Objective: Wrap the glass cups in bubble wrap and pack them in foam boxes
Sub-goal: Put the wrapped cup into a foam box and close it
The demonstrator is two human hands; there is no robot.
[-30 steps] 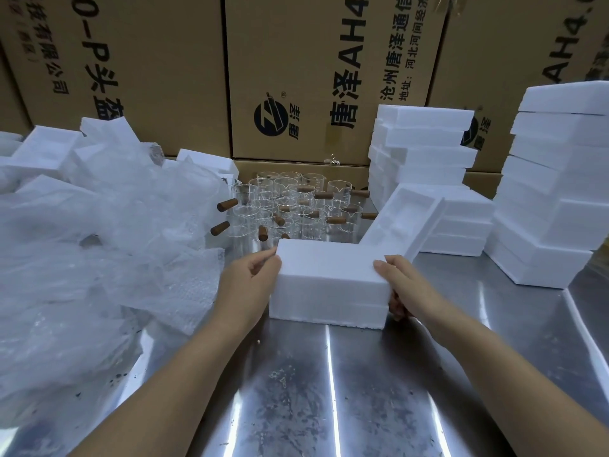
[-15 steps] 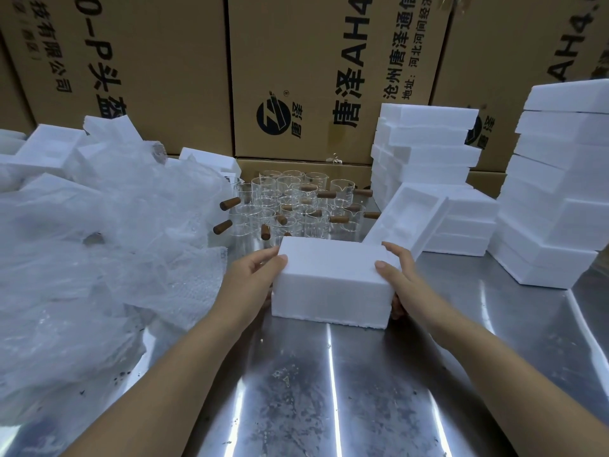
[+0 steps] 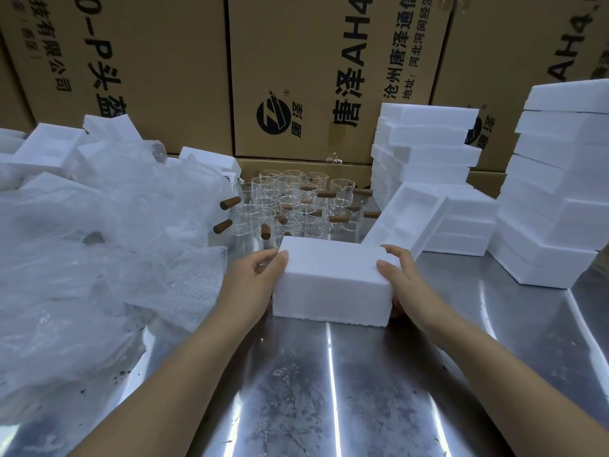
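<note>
Foam box: we see a closed white block with a flat top, a rough seam along its lower edge and crumbly corners. It sits on the table at centre, just in front of the cups.
Left hand: we see it pressed against the box's left end, thumb on the top edge and fingers curled behind, gripping it.
Right hand: we see it clamped on the right end, thumb on top and fingers wrapped round the far corner.
Cups: clear glass with pouring spouts and short brown wooden handles, standing upright in a tight cluster behind the box.
Bubble wrap: a large crumpled translucent heap on our left, its edge close to the left hand.
Open tray: a white foam half with moulded hollows, tilted against a foam stack, just behind the right hand.
Foam stacks: white boxes piled on our right.
Cartons: brown cardboard with black printing, along the back.
Table: shiny steel with scuffed patches.
</note>
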